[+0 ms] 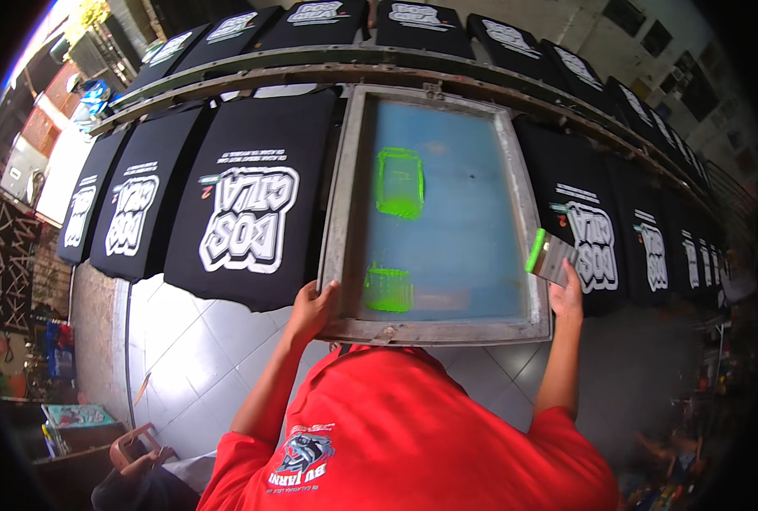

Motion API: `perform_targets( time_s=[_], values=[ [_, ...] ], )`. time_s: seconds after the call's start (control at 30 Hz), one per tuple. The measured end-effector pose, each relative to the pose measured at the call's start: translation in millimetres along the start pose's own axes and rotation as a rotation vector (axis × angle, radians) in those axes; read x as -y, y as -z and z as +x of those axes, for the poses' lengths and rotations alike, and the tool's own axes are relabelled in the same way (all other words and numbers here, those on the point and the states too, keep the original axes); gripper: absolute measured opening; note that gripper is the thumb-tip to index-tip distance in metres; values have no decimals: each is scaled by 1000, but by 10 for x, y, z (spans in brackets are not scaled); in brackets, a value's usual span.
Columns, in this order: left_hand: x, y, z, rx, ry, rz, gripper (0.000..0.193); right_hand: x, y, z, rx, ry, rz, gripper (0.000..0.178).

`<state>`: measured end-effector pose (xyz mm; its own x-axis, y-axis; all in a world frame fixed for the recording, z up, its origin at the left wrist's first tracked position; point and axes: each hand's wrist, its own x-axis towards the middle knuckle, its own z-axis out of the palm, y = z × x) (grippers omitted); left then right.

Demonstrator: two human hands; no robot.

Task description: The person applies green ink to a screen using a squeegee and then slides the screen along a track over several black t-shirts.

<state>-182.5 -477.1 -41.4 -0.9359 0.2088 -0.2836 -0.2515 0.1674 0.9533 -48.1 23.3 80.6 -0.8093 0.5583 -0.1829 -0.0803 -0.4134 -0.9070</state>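
Note:
A screen printing frame [536, 247] with blue mesh [473, 204] lies in front of me over the row of shirts. Bright green ink [398, 183] forms two patches on the mesh, one mid-left and one lower left. My left hand [313, 308] is closed round the frame's near left corner. In my right hand [566, 294] is a small squeegee [558, 258], its edge coated with green ink, held at the frame's right side. What lies beneath the screen is hidden.
Black T-shirts [311, 128] with white prints lie on boards left and right of the frame. Behind a long metal rail [251, 70] runs a second row of printed black shirts [422, 25]. White floor tiles [183, 341] show below. At the lower left, another person's hand [145, 460] is visible.

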Motion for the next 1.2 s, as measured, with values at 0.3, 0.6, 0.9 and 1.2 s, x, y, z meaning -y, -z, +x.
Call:
perform_targets(
  time_s=[0.3, 0.6, 0.9, 1.2],
  values=[
    [-223, 779, -166, 39, 5, -202, 27, -283, -502, -335, 75, 29, 44, 51],
    [215, 3101, 156, -275, -13, -76, 26, -1753, -2461, -948, 154, 29, 159, 46],
    [901, 4984, 348, -93, -25, -34, 30, -2892, -3846, -1391, 96, -90, 215, 34],
    [965, 5091, 543, -66, -2, -2, 30, -3001, -3992, -1393, 109, -72, 151, 47]
  ],
)
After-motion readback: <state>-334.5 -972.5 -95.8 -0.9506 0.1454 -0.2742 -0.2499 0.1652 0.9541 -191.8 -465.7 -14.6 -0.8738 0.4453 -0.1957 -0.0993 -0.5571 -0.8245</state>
